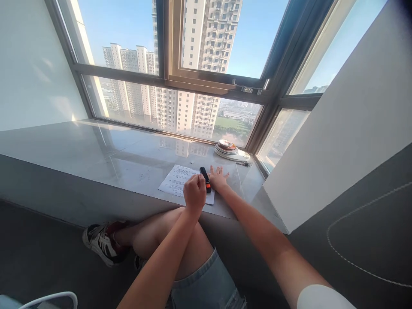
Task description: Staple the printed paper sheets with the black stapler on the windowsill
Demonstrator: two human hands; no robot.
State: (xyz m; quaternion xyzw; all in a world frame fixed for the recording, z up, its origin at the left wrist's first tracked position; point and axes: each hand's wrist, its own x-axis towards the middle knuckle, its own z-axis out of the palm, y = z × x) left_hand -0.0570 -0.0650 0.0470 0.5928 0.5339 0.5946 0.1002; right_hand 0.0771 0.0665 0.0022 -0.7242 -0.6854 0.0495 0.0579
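Over the printed paper [175, 180] on the window sill, my left hand [194, 191] is closed, its thumb side against a slim black object with an orange part [205, 178]. The object looks like a small stapler or similar hand tool, and my fist covers part of its left side. My right hand [219, 178] lies flat with fingers spread, close to the object's right side and over the paper's right edge. Its palm is down on the sill, with nothing in it.
The glossy grey sill [128, 159] runs below a brown-framed window [212, 81]. Stacked round plates or lids [227, 150] stand in the right corner, with a small dark item [243, 164] beside them. A white wall [334, 116] borders the right. My bent leg [164, 227] is below the sill.
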